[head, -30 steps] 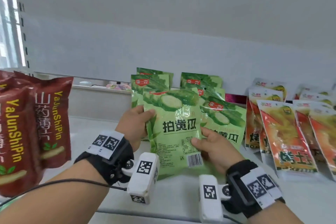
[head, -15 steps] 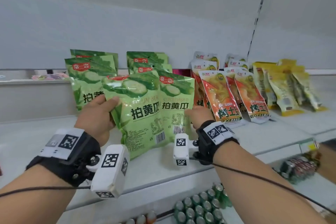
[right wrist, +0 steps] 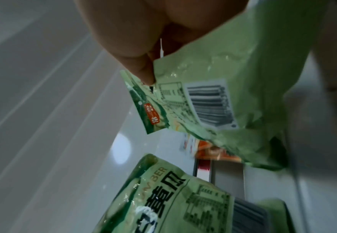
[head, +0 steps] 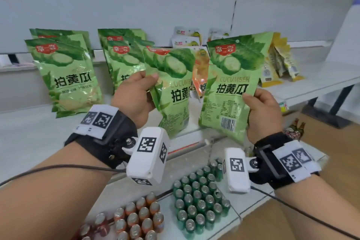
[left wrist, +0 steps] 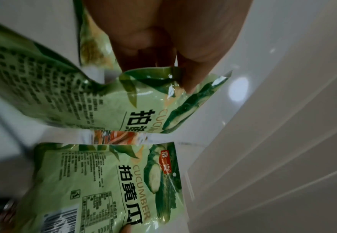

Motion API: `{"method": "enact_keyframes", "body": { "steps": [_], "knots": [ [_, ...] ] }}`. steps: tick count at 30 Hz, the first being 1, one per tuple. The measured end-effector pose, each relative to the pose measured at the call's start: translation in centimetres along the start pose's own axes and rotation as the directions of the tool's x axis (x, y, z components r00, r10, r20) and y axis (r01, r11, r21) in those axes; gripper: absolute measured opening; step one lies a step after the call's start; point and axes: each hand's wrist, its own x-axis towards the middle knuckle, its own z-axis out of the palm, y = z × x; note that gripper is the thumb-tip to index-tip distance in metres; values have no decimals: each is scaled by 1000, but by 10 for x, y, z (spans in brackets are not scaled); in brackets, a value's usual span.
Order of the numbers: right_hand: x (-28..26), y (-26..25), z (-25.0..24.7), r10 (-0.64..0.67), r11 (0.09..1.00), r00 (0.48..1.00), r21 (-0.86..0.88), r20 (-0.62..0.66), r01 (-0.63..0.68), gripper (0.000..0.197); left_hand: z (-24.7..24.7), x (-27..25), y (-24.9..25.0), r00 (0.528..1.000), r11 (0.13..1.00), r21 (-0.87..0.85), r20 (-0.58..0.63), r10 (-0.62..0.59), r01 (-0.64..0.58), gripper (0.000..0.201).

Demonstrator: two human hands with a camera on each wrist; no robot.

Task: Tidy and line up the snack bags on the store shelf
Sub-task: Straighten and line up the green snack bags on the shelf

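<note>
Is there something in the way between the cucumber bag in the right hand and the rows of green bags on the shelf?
Yes. The cucumber bag in the right hand is held off the shelf. Between it and the green rows are the left hand and its own bag.

Two held cucumber bags [head: 175, 91]

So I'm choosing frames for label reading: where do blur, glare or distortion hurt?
Head view: cucumber bag in the right hand prints sharp, edges bowed. Left wrist view: dim, near bag smeared. Right wrist view: motion-blurred, barcode streaked, glare spot on the white panel.
</note>
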Motion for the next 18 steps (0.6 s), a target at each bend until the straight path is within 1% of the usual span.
{"method": "enact_keyframes", "body": {
  "steps": [2, 4, 5, 7, 9, 11, 13, 14, 16, 18],
  "knots": [
    [-13, -6, -56, 14, 1000, 995, 27, -103, -12, 20, 42, -15, -17, 993, 999, -28, 106, -43, 47, 21],
    [-32, -13, -125, 21, 1000, 972, 1, -233, -21, 20, 96, -34, -41, 968, 991, -34, 220, -118, 128, 15],
    [-39, -11, -141, 33, 999, 966, -8, -257, -36, 21, 108, -39, -48, 961, 989, -31, 244, -131, 143, 13],
    [-68, -17, -209, 25, 995, 922, -83, -387, -62, 26, 163, -68, -74, 909, 975, -9, 364, -202, 220, 15],
    [-100, -21, -269, 15, 986, 878, -141, -479, -94, 28, 211, -100, -101, 847, 958, 45, 457, -271, 282, 25],
    [-138, -24, -326, 13, 976, 819, -170, -574, -134, 28, 256, -138, -126, 765, 937, 105, 551, -333, 332, 24],
    [-178, -26, -373, 23, 967, 745, -173, -666, -185, 29, 294, -176, -152, 681, 918, 171, 624, -382, 359, 14],
    [-199, -27, -394, 26, 961, 701, -176, -713, -214, 29, 311, -196, -165, 632, 907, 209, 660, -406, 365, 11],
    [-245, -27, -430, 24, 941, 608, -187, -794, -282, 29, 342, -238, -190, 510, 884, 290, 732, -451, 366, 12],
    [-288, -26, -455, 26, 923, 517, -178, -855, -341, 29, 363, -276, -214, 402, 858, 355, 771, -493, 371, 11]
  ]
}}
